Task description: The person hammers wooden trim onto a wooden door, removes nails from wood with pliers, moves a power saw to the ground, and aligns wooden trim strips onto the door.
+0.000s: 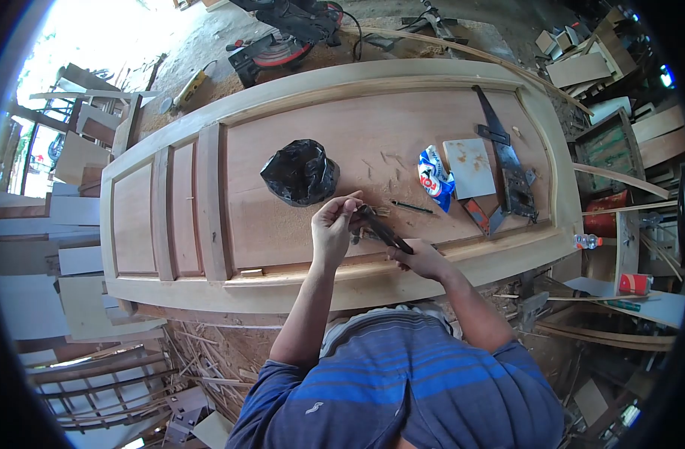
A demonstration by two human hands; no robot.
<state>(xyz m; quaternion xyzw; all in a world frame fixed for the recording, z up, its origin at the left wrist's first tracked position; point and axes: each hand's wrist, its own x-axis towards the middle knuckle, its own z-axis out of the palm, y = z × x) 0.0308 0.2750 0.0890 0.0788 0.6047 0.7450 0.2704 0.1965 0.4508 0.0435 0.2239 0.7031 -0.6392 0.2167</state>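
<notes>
My right hand (423,262) is closed around the handle end of a dark tool that looks like pliers (387,234), held at a slant over the near side of a wooden door panel (282,236). Close to the tool's far end, my left hand (333,224) has thumb and fingers pinched together; anything between them is too small to make out. Just beyond the left hand, a black plastic bag (301,173) stands with its mouth open. A dark pencil-like rod (412,206) and several small nail-like bits (383,159) lie on the panel.
On the panel's right lie a blue-and-white packet (436,179), a whitish board (469,168), a dark handsaw-like tool (507,165) and a reddish tool (478,215). A miter saw (279,52) sits beyond the door. Wood offcuts (80,258) pile up on the left.
</notes>
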